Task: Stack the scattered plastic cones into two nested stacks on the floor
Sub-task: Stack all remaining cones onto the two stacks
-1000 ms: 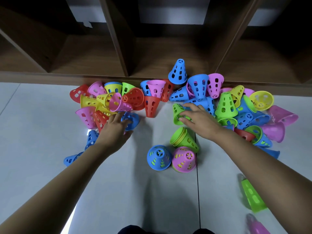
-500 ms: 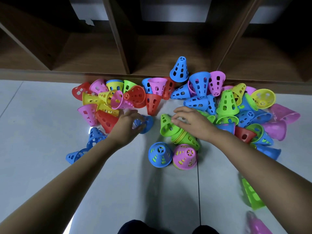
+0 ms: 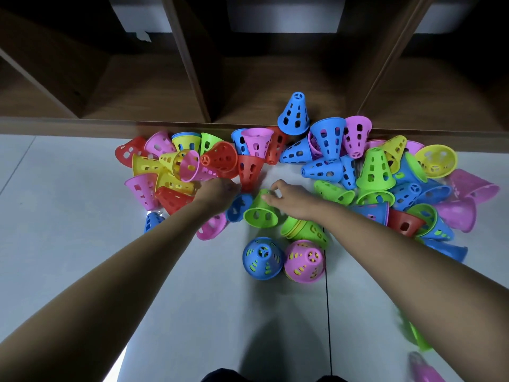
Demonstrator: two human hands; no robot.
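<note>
Blue and pink cap the two upright stacks: the blue-topped stack [image 3: 263, 257] and the pink-topped stack [image 3: 304, 261] stand touching, nearer than both grips. Just short of the right grip, a nested green pair [image 3: 305, 230] lies on its side. The right hand [image 3: 293, 198] pinches the tip of a green cone [image 3: 260, 213], whose mouth faces the person. Left of that grip, the left hand [image 3: 217, 191] curls onto a blue cone [image 3: 239, 206]. Beyond both grips the scattered cones [image 3: 374, 166] sprawl against a wooden shelf [image 3: 248, 86]. This looks like the fetching step. Next, each held cone needs turning mouth-down and lowering squarely over a stack.
</note>
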